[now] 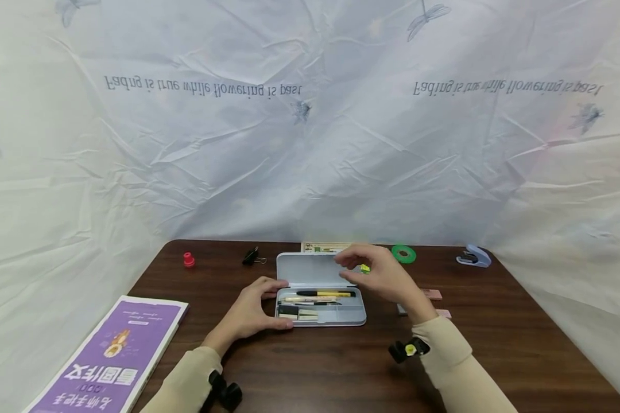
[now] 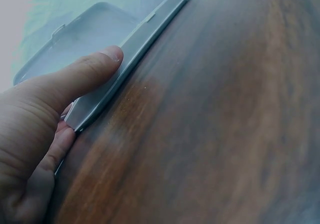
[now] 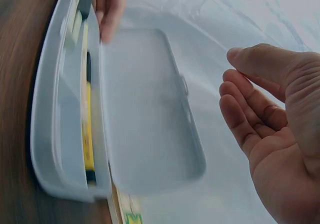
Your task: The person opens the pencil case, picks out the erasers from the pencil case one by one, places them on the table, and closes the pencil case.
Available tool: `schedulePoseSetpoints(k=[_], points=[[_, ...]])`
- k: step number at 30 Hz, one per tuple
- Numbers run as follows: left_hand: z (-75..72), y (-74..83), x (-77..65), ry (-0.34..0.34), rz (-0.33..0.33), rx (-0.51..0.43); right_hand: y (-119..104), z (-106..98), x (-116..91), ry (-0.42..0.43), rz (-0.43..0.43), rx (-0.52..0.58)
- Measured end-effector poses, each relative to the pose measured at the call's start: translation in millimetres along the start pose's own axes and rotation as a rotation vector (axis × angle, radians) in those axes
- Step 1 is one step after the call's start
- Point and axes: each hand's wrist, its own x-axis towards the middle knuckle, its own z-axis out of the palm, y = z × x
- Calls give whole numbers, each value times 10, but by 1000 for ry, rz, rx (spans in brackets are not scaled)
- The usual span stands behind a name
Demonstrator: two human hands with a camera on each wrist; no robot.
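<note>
A light grey pencil case (image 1: 336, 315) lies with its lid (image 3: 150, 104) raised at the back. Inside are a yellow-and-black pen (image 1: 326, 293), more slim pens and, at the left end, a black-and-white eraser (image 1: 288, 312) beside pale pieces. My left hand (image 1: 250, 310) grips the case's left end, the thumb (image 2: 95, 69) along the front wall and the fingers round the far side. Over the right part of the lid, my right hand (image 1: 379, 274) hovers with loosely bent fingers. Nothing sits between its thumb and fingers in the right wrist view.
A purple book (image 1: 116, 350) lies at the left. Along the back are a red object (image 1: 188, 260), a black binder clip (image 1: 252, 256), a green tape roll (image 1: 403, 254) and a blue stapler (image 1: 474, 257). Pink pieces (image 1: 432, 294) lie by the right forearm.
</note>
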Motion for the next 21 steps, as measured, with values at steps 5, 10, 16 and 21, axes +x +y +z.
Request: schedulePoseSetpoints(k=[5, 10, 16, 21], points=[[-2, 7, 11, -1, 1, -11, -49, 234, 122, -48, -15, 47], [1, 4, 16, -5, 9, -7, -46, 476, 161, -136, -32, 30], [0, 5, 14, -1, 13, -7, 11, 726, 169, -268, -44, -60], [5, -2, 21, 3, 13, -11, 40, 851, 165, -333, -36, -158]])
